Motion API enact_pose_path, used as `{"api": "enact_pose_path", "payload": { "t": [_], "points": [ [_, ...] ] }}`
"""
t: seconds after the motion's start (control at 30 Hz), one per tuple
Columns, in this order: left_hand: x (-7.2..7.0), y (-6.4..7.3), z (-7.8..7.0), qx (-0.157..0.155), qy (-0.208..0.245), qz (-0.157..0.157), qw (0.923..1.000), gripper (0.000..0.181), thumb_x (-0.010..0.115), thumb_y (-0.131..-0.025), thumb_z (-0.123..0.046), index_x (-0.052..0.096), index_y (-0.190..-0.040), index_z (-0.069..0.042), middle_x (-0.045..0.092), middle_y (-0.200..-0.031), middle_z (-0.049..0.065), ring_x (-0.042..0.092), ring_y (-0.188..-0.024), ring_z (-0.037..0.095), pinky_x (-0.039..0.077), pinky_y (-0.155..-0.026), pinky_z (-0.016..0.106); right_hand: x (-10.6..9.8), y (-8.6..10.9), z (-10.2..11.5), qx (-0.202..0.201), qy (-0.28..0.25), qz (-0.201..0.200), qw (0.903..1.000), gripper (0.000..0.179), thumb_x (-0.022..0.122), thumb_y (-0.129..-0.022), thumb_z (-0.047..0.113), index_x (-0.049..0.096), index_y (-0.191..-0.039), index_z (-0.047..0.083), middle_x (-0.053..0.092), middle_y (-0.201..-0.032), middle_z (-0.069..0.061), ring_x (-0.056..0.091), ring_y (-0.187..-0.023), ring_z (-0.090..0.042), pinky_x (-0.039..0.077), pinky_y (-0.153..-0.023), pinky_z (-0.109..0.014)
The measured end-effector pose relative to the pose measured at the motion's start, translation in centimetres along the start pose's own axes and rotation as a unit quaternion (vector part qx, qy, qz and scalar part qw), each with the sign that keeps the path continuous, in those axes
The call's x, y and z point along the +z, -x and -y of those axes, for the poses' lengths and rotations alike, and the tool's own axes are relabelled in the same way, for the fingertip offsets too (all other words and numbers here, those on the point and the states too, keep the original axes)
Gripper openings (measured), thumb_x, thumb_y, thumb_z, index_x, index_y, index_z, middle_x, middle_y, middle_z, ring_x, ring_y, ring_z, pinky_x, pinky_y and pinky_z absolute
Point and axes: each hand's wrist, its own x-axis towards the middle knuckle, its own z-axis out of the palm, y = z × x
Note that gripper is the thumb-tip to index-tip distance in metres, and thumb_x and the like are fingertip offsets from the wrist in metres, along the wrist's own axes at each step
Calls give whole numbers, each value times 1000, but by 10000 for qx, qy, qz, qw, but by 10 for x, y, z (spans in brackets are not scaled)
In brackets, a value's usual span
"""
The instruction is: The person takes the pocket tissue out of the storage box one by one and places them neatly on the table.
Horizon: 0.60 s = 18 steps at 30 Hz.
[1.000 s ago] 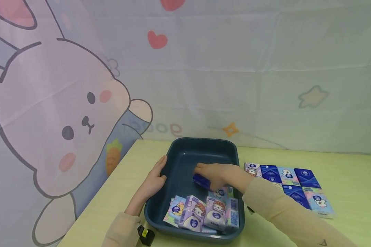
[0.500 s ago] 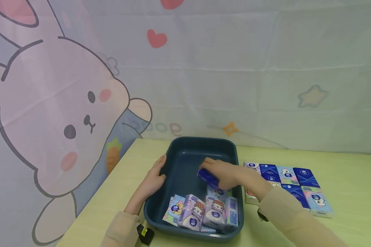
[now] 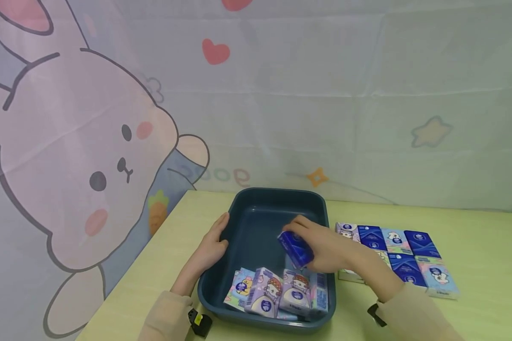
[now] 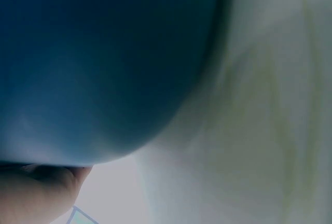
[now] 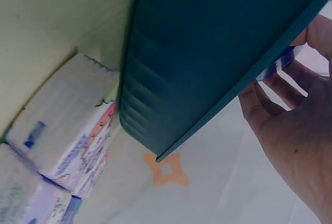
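A dark blue tissue pack (image 3: 296, 248) is gripped in my right hand (image 3: 326, 244), tilted over the right side of a dark teal bin (image 3: 256, 232). In the right wrist view the fingers of that hand (image 5: 290, 120) curl round the blue pack (image 5: 280, 64) beyond the bin's rim. My left hand (image 3: 211, 247) rests with straight fingers along the bin's left rim; part of it (image 4: 36, 198) shows against the bin wall in the left wrist view. Several cartoon-printed tissue packs lie in the bin's near end, among them two purple ones (image 3: 264, 293) and a duck-printed one (image 3: 242, 288).
Right of the bin, more tissue packs, blue ones (image 3: 405, 270) and printed ones (image 3: 437, 279), lie in rows on the yellow-green table (image 3: 490, 255). A printed curtain (image 3: 307, 109) hangs behind the table. My right forearm partly covers the rows.
My right hand has moved right and a little nearer inside the bin with the blue tissue pack, turning its broad face into view. My left hand keeps its place at the rim.
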Motion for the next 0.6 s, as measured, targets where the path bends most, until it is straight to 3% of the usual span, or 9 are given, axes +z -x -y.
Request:
{"api": "enact_pose_path", "payload": {
  "t": [0.43, 0.6],
  "points": [
    [0, 0, 1, 14, -4, -13, 10000, 69, 36, -86, 8, 18, -152, 2, 12, -161, 19, 9, -149, 38, 11, -119, 57, 0, 25, 3, 437, -301, -485, 9974, 79, 77, -70, 17, 43, -142, 21, 42, -132, -1, 54, -115, -25, 55, -90, -45],
    [0, 0, 1, 11, -18, -8, 10000, 69, 36, -86, 8, 19, -152, 2, 12, -161, 19, 9, -149, 38, 11, -119, 57, 0, 31, 4, 594, -481, -623, 9951, 81, 76, -72, 18, 41, -144, 19, 40, -133, 0, 51, -113, -22, 53, -88, -39]
  ]
}}
